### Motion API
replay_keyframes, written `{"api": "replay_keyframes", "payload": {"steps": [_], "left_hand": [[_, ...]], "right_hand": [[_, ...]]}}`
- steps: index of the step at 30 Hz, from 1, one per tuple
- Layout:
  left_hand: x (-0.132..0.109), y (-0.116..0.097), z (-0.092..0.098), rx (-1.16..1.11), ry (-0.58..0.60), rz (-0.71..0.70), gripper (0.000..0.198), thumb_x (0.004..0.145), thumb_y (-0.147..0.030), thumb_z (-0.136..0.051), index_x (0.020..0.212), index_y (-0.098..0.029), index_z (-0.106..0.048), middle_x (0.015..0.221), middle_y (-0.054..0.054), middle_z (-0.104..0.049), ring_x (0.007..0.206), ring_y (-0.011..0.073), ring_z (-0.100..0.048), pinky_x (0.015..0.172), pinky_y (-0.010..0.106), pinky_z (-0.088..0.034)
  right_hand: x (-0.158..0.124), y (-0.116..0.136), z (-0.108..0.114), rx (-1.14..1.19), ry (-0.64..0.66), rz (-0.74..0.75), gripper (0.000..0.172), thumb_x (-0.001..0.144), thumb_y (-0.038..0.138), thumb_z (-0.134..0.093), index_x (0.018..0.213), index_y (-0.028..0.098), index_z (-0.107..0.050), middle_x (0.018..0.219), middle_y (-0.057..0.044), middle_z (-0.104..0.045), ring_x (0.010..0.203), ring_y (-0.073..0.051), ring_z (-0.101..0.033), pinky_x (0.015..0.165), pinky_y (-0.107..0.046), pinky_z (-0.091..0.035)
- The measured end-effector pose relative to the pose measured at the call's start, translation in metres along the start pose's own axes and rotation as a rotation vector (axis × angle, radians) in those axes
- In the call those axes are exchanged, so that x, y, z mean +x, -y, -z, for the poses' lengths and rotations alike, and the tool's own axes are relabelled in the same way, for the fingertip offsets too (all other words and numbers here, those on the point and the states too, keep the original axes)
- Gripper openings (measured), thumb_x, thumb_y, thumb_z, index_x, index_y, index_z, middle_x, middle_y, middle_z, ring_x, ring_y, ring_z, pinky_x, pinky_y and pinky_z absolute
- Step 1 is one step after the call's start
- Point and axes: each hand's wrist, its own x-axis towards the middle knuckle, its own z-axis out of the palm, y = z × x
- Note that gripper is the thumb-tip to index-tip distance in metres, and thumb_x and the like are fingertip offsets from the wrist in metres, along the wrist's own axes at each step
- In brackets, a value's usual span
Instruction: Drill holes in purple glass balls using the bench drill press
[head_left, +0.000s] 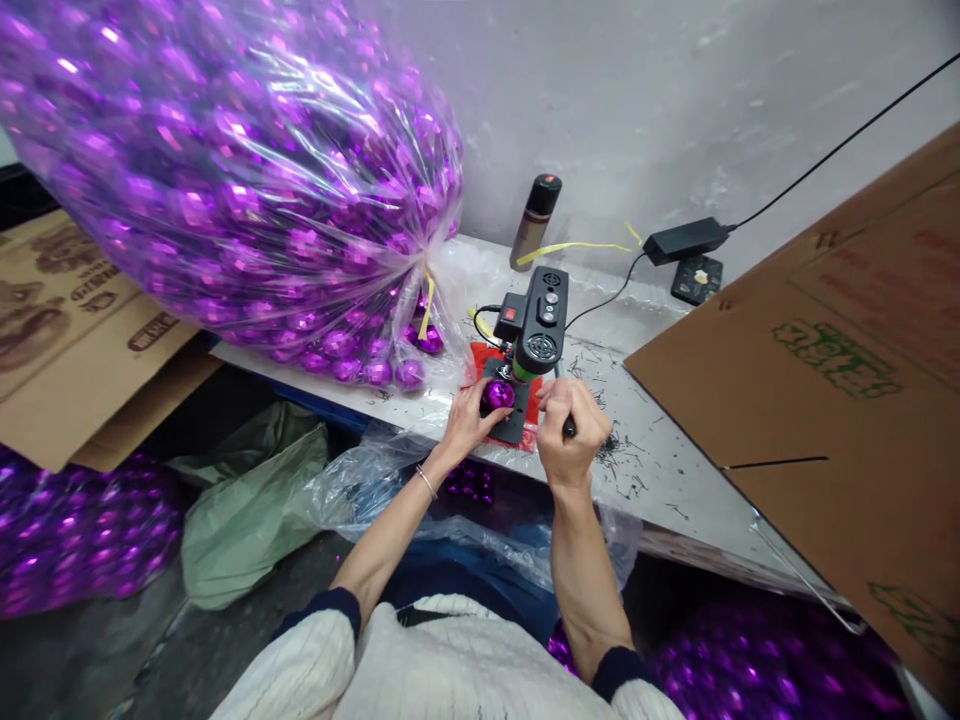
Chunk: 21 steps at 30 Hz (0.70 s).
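My left hand (466, 422) has its thumb and fingers around a shiny purple faceted ball (499, 395), steadying it on the dark base plate (511, 425) of a small black bench machine (546, 320). Closed in a fist, my right hand (571, 425) grips a black lever handle (569, 427) at the machine's right side. The handle's end shows below my fingers; the rest of it is hidden. The machine's head stands just behind and above the ball, and I cannot tell whether its tip touches it. Red sheeting (529, 432) lies beneath the base.
A huge clear bag (300, 200) of purple balls leans over the table's left side. Behind the machine stand a spray can (535, 222) and a power adapter (688, 241). A large carton (847, 380) borders the right. Black scraps (619, 450) litter the tabletop.
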Motion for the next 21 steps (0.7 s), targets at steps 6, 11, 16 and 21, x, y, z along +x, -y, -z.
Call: {"api": "replay_keyframes", "payload": {"steps": [6,11,16,21], "left_hand": [[0.0,0.004,0.003,-0.019,-0.02,0.022,0.057,0.083,-0.043,-0.074,0.131,-0.02,-0.056,0.123,0.012,-0.068,0.114,0.0282,-0.064,0.1,0.043,-0.048],[-0.001,0.009,0.008,-0.058,0.034,0.02,0.059,0.083,-0.045,-0.073,0.133,-0.018,-0.056,0.122,0.014,-0.068,0.113,0.0287,-0.062,0.1,0.044,-0.048],[0.004,0.012,0.007,-0.147,0.033,0.106,0.051,0.088,-0.043,-0.067,0.133,-0.019,-0.059,0.12,0.012,-0.067,0.114,0.0274,-0.061,0.104,0.043,-0.045],[0.003,0.013,0.006,-0.102,0.004,0.239,0.05,0.088,-0.045,-0.067,0.134,-0.027,-0.06,0.12,0.01,-0.064,0.122,0.0272,-0.057,0.112,0.045,-0.037]], "right_hand": [[-0.002,0.001,0.0,-0.006,0.002,-0.007,0.027,0.095,0.017,-0.042,0.072,0.021,-0.057,0.068,-0.002,-0.059,0.067,-0.014,-0.059,0.065,-0.029,-0.047],[-0.002,0.001,-0.001,0.0,-0.003,-0.008,0.028,0.096,0.017,-0.042,0.071,0.021,-0.053,0.069,-0.002,-0.059,0.067,-0.013,-0.059,0.065,-0.028,-0.046],[-0.002,0.0,-0.001,-0.002,-0.001,0.008,0.029,0.096,0.016,-0.041,0.069,0.021,-0.051,0.067,-0.002,-0.059,0.066,-0.013,-0.058,0.064,-0.028,-0.046],[-0.002,-0.001,0.0,0.001,0.013,0.017,0.029,0.095,0.016,-0.041,0.068,0.022,-0.05,0.067,-0.002,-0.059,0.065,-0.013,-0.058,0.064,-0.029,-0.045]]}}
